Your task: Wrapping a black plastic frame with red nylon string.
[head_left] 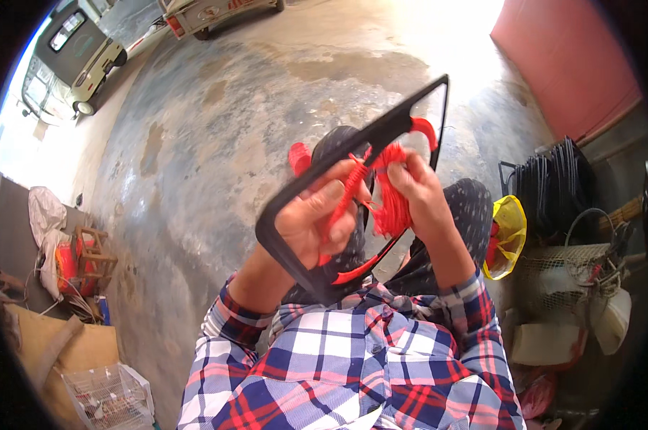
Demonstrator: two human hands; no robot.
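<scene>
A black frame [381,128] with long sides and rounded corners is held tilted above my lap. Red cord is wrapped round parts of its edge, at the upper right and along the lower side. Inside the frame, my left hand [306,218] is closed with a red cord strand running through its fingers, its wrist beside the frame's near corner. My right hand [424,193] pinches a thick bundle of red cord [391,204], the thumb on top. Several bundle strands hang down between the hands. Part of the frame's far side is hidden behind my right hand.
Several black frames [557,179] lean at the right, near a yellow bag [510,233] and a wire mesh basket [564,276]. To the left are a wooden stool [94,261] and a wire cage [109,394]. Vehicles [80,54] stand at the far left on concrete.
</scene>
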